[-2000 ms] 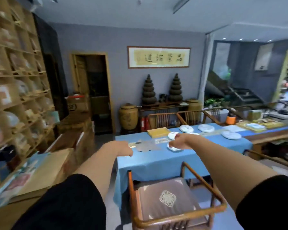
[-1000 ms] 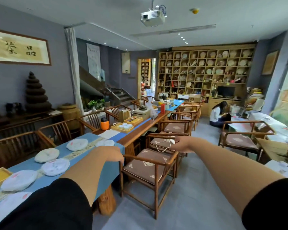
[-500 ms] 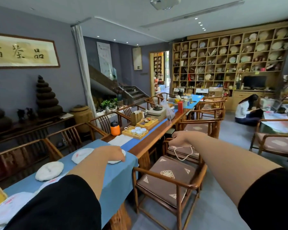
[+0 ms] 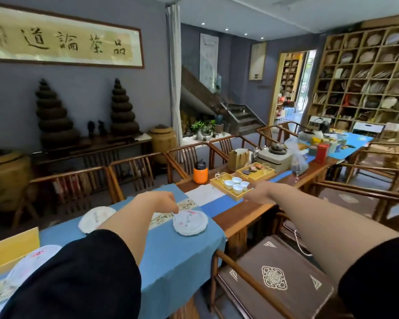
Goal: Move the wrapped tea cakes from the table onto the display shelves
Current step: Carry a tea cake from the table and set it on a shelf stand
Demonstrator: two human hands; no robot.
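Observation:
Three white paper-wrapped tea cakes lie on the blue-clothed table (image 4: pixel 182 256): one near the cloth's right end (image 4: pixel 190 223), one further left (image 4: pixel 96 218), one at the lower left (image 4: pixel 30 261) partly behind my sleeve. My left hand (image 4: pixel 158 199) hovers just left of and above the right-end cake, fingers hanging loosely curled and holding nothing. My right hand (image 4: pixel 259 192) reaches out over the table's bare wood beside the cup tray, also loosely curled and holding nothing. The wooden display shelves (image 4: pixel 366 72) fill the far right wall.
A yellow tray (image 4: pixel 219 188) of white cups and an orange bottle (image 4: pixel 200 174) stand just past my hands. A yellow box (image 4: pixel 12 247) sits at the left. A cushioned wooden chair (image 4: pixel 274 279) stands below my right arm, with more chairs around the table.
The view has swung left from the far shelves back to the table. Both arms now stretch over the tabletop, my left hand beside the right-end tea cake.

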